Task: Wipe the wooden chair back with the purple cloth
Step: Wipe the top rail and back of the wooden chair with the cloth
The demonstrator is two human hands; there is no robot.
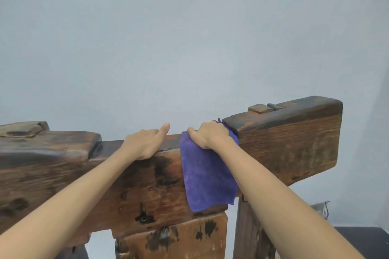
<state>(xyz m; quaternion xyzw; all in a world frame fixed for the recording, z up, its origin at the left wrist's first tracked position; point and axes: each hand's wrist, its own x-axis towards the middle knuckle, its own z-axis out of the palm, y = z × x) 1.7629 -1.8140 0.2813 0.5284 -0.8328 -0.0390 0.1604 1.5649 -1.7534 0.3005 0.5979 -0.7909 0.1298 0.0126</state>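
1. Your two bare forearms fill the bottom of the view, both reaching up and forward to the top rail of the chair back (134,185).
2. Your right hand (208,134) sits on the rail's top edge, just left of the raised block at the rail's right end. Its fingers are curled over the purple cloth (207,174), pinning it to the wood rather than bunching it.
3. That cloth is draped over the rail, with most of it hanging flat down the front face, below your right hand. A small corner shows behind your knuckles, against the raised block.
4. Your left hand (144,141) rests on the top edge just left of the cloth, holding nothing. The palm is down, the fingers hook over the far side, and one finger points up and to the right.
5. To wipe well, I would press the cloth flat under your whole right palm, not just the fingertips, so more of it touches the wood.
6. Work along the grain of the rail, and overlap each pass. The wood looks rough and pitted, with dark patches and a notch near the left end, so the cloth could snag; go slowly there.
7. Keep your left hand braced on the rail to steady the chair, and shift it away from the cloth as you wipe leftward.
8. Fold the hanging part up if it flaps; loose cloth cleans little.
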